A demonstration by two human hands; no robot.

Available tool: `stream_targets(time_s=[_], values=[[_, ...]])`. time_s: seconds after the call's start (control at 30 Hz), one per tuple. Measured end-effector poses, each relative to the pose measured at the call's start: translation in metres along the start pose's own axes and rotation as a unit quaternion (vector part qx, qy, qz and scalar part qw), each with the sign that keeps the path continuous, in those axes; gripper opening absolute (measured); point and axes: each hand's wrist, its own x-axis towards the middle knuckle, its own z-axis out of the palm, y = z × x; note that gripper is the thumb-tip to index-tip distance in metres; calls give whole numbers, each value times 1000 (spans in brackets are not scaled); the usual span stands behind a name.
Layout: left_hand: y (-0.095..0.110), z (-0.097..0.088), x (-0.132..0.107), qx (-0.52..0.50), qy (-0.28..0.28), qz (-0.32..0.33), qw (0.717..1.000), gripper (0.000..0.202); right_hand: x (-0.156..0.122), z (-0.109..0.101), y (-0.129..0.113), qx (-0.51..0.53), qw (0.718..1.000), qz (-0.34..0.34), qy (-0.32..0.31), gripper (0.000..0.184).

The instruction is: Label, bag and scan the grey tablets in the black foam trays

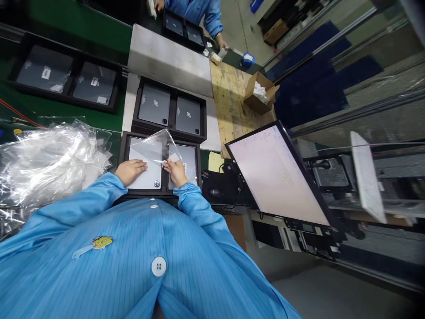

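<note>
Directly before me lies a black tray (165,181) with two compartments. A silver-grey tablet (146,175), camera corner at lower right, fills the left one. My left hand (132,171) rests flat on that tablet with its fingers stretched out. Between thumb and fingers, my right hand (175,171) pinches a clear plastic bag (153,147), which spreads up and left over the tablet. Beneath my right hand, the second tablet (190,155) sits in the right compartment with a white label on it, partly covered by the bag and hand.
Behind stands another black tray (170,127) with two grey tablets. A heap of clear plastic bags (49,164) lies at left, near a further tray (66,95) of bagged tablets. To the right are a monitor (279,173), a mouse (215,192) and a cardboard box (260,94). A co-worker's sleeve (212,20) shows across the table.
</note>
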Motion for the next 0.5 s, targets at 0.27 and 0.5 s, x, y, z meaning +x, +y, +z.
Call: stream_targets(time_s=[0.27,0.5], values=[[11,7,11,83,-44,-43,995,41,-9,-5,8,34,998,-57,-21,26],[20,-30,-40,49,305,-48,950,32,-38,-22,1,-229,924,-210,-225,40]])
